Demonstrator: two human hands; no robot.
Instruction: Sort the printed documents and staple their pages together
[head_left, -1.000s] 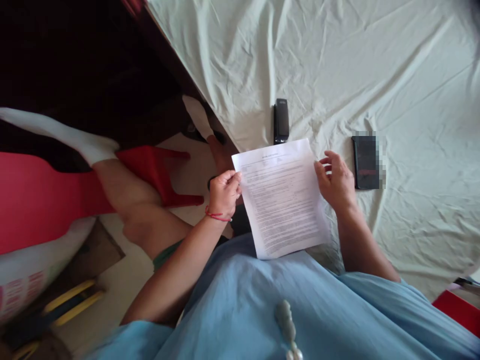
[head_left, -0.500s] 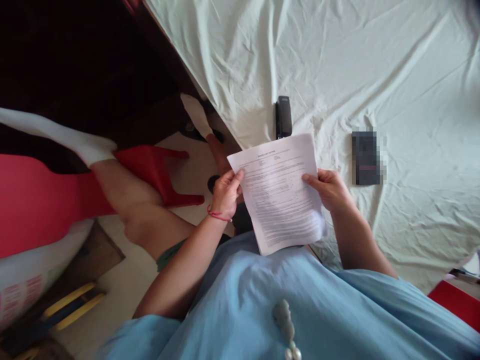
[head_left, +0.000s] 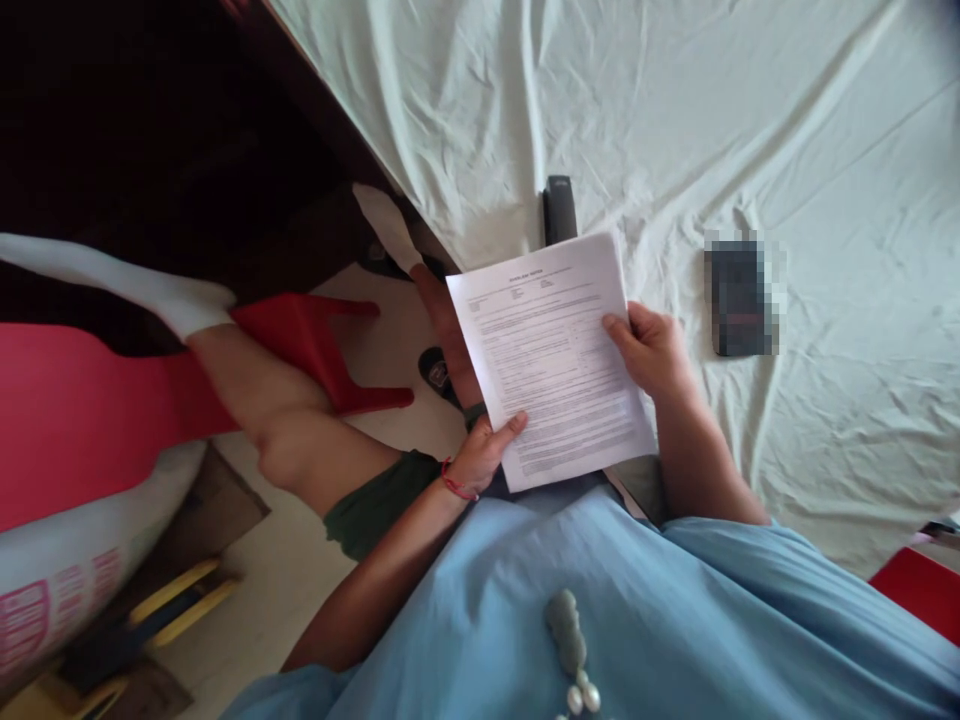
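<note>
A stack of printed paper sheets (head_left: 559, 365) is held up in front of my blue shirt, its text side facing me. My left hand (head_left: 491, 450) grips the lower left edge, thumb on top and fingers hidden beneath. On the upper right edge, my right hand (head_left: 652, 350) pinches the sheets with its thumb over the print. Just beyond the top of the sheets lies a black stapler (head_left: 559, 208) on the pale cloth, its near end covered by the paper. To the right of my right hand is a dark, blurred-out rectangular object (head_left: 739, 300).
A wrinkled pale cloth (head_left: 847, 200) covers the surface ahead and to the right. On the left are a red plastic stool (head_left: 322, 350), a white sack (head_left: 67, 590) and a yellow-and-black object (head_left: 180, 600). Something red (head_left: 915, 595) sits at the lower right.
My left hand has slid down the left edge of the sheets, from near the top to near the bottom. The sheets now cover more of the stapler. My right hand keeps its hold.
</note>
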